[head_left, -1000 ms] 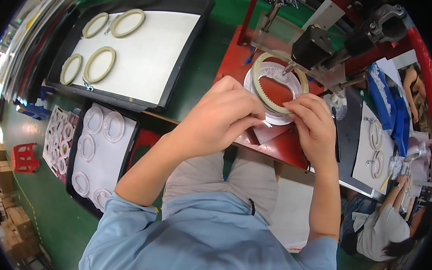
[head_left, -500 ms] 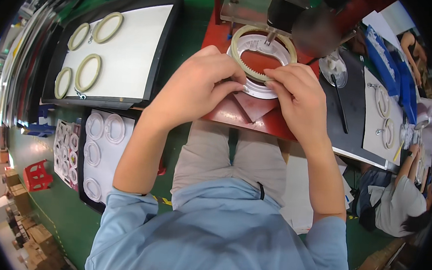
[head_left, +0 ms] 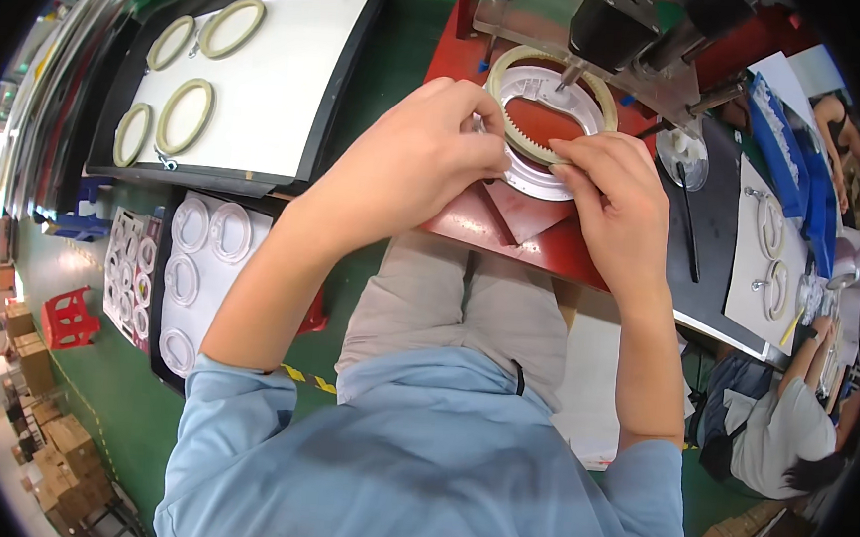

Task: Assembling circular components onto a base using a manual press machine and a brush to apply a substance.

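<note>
Clock positions are taken from the cream-coloured ring with inner teeth (head_left: pixel 609 103), with 12 o'clock pointing away from the wearer. The ring overlaps a white, open-centred round part (head_left: pixel 538 183) over a red tabletop (head_left: pixel 573 249); the lower rim of the white part shows past the ring at 6 o'clock. The right hand (head_left: pixel 617 187), at 4 to 5 o'clock, has a narrow grip: thumb and forefinger pinch the near edge of the ring. The left hand (head_left: pixel 447 140), at 8 o'clock, has fingers bent toward the thumb beside the white part; whether its grip contains anything cannot be told. A black machine block (head_left: pixel 614 27) is located at 1 o'clock, with a slim metal pin (head_left: pixel 570 76) reaching down inside the ring's outline. At 9 o'clock, a black, white-lined tray (head_left: pixel 309 70) carries four plain cream rings (head_left: pixel 210 105). At 8 o'clock, a second black tray (head_left: pixel 163 270) carries white round pieces (head_left: pixel 189 225). A clear round dish (head_left: pixel 694 173) is positioned between 3 and 4 o'clock.
</note>
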Action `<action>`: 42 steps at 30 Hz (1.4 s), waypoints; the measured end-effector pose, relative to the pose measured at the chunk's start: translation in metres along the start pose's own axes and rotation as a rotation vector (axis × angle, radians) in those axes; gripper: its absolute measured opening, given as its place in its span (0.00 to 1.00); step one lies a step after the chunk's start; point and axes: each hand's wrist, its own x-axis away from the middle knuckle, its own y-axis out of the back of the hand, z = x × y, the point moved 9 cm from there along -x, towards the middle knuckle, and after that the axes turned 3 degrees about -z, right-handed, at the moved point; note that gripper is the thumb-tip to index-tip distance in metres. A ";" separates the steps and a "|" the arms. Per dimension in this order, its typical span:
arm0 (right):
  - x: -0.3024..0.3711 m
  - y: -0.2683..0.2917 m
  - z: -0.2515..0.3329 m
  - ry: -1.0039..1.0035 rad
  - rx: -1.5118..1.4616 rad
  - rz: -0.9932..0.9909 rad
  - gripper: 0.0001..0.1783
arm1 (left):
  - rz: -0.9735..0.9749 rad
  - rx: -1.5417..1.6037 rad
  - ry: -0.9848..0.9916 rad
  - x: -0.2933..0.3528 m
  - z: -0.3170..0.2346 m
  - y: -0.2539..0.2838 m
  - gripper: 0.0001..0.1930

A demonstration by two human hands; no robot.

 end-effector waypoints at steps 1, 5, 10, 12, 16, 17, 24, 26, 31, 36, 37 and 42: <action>0.000 0.001 0.000 -0.002 0.004 0.006 0.12 | -0.002 0.007 0.001 0.003 -0.005 0.000 0.08; -0.001 0.002 0.003 0.034 0.025 -0.004 0.12 | -0.079 -0.272 -0.048 0.018 -0.023 0.001 0.17; -0.002 0.001 0.009 0.081 0.073 -0.010 0.14 | -0.193 -0.148 0.058 0.028 -0.014 -0.006 0.15; 0.000 0.000 0.010 0.083 0.090 -0.011 0.14 | -0.215 -0.090 0.057 0.025 -0.010 -0.005 0.14; 0.002 0.000 0.013 0.088 0.147 0.000 0.15 | -0.300 -0.005 0.072 0.029 -0.006 -0.005 0.13; 0.003 0.000 0.015 0.092 0.159 0.005 0.14 | -0.297 0.008 0.082 0.031 -0.007 -0.006 0.14; 0.006 -0.001 0.035 0.077 0.231 -0.016 0.14 | -0.344 -0.083 0.135 0.043 -0.009 -0.008 0.17; 0.007 -0.003 0.038 0.052 0.228 -0.022 0.14 | -0.372 -0.072 0.158 0.048 -0.006 -0.011 0.18; 0.010 -0.009 0.045 0.059 0.255 -0.026 0.16 | -0.452 0.056 0.246 0.045 -0.002 -0.002 0.16; 0.007 -0.011 0.049 0.008 0.235 -0.019 0.12 | -0.532 0.072 0.340 0.034 0.015 0.004 0.10; 0.007 -0.010 0.048 0.007 0.237 -0.024 0.12 | -0.530 0.072 0.335 0.026 0.016 0.004 0.10; 0.007 -0.009 0.048 0.037 0.233 -0.030 0.12 | -0.512 -0.034 0.359 0.001 0.027 -0.008 0.11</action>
